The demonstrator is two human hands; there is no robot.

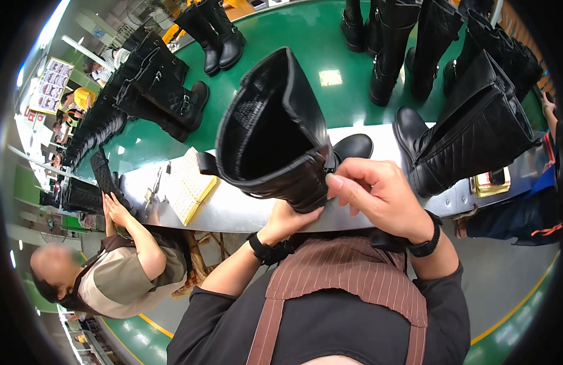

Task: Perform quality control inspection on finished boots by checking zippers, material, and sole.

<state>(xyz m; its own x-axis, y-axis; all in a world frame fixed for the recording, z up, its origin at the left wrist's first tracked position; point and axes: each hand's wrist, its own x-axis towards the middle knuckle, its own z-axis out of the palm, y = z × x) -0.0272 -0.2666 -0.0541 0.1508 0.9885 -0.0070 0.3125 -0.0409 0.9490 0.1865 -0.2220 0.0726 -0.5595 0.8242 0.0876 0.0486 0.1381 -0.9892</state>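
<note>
A tall black boot (275, 146) stands in front of me on the metal edge of the table, its wide shaft opening facing up toward me. Its rounded toe points away to the right. My left hand (288, 220) is wrapped round the lower shaft from the near side, some fingers hidden beneath it. At the right side of the shaft, my right hand (378, 193) has thumb and forefinger pinched on a small dark tab. Whether that tab is a zip pull or a strap end is too small to tell. Dark bands circle both my wrists.
More black boots stand along the green table (281, 36), with a quilted boot (470, 140) close on the right. Left of me lie a yellow-edged paper pad (190, 185) and small metal tools (153, 185). A co-worker (129, 267) handles a boot at the left.
</note>
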